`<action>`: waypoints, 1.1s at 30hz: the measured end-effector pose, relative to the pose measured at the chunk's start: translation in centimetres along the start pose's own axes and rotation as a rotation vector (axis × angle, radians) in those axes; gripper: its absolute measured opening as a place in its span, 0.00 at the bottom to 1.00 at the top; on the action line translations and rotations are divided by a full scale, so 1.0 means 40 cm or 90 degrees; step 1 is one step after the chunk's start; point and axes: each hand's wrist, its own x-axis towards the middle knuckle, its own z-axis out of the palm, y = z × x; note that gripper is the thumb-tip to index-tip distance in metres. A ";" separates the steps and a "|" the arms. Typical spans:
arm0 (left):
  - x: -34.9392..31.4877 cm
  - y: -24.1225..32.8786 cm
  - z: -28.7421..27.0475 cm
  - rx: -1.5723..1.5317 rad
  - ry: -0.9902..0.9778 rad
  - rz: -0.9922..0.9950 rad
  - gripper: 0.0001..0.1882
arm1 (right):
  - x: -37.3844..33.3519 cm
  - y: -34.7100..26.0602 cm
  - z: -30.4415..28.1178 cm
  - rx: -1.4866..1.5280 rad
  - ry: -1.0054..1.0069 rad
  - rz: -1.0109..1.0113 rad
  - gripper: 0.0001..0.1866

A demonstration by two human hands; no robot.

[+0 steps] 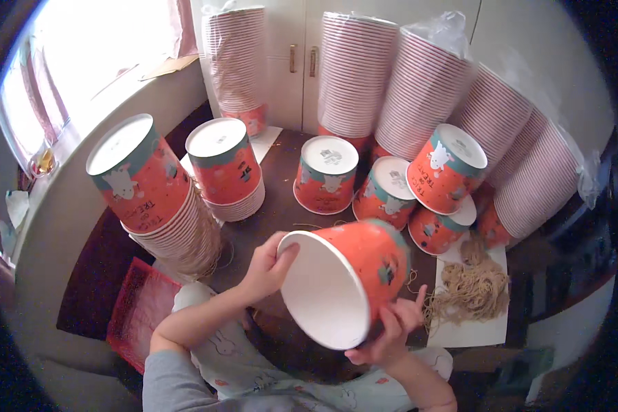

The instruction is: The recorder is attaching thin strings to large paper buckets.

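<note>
Tilted in front of me is an orange paper bucket [381, 268] with a green band and a plain white inside, its open mouth facing down toward me and to the left. My left hand [266, 266] grips its rim at the upper left, thumb over the edge. Low on the right, my right hand [390, 331] holds the rim, with one finger stretched away from it. Just beyond, an upside-down bucket [326, 180] of the same kind stands on the dark table. To its right are several more, one bucket [446, 168] resting on top of others.
Nested buckets form a stack [165, 213] at left, with a shorter stack [225, 172] beside it. Tall plastic-wrapped stacks [357, 75] line the back by white cabinets. Tan string [470, 285] lies on a white sheet [463, 335] at right. A red basket [132, 302] sits low left.
</note>
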 end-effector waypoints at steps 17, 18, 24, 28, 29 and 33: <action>-0.018 0.028 -0.001 0.278 -0.178 0.237 0.08 | 0.133 0.057 -0.035 0.363 -0.297 0.238 0.10; -0.019 0.019 -0.001 0.308 -0.202 0.309 0.08 | 0.152 0.052 -0.026 0.430 -0.364 0.318 0.08; -0.023 0.025 0.004 0.314 -0.254 0.609 0.13 | 0.183 0.047 0.039 0.537 -0.448 0.199 0.09; -0.019 0.038 0.000 0.299 -0.258 0.663 0.13 | 0.192 0.041 0.051 0.599 -0.508 0.184 0.08; -0.019 0.039 -0.002 0.298 -0.269 0.663 0.13 | 0.194 0.041 0.053 0.613 -0.513 0.177 0.08; -0.019 0.036 -0.004 0.279 -0.294 0.667 0.12 | 0.198 0.035 0.063 0.639 -0.543 0.193 0.06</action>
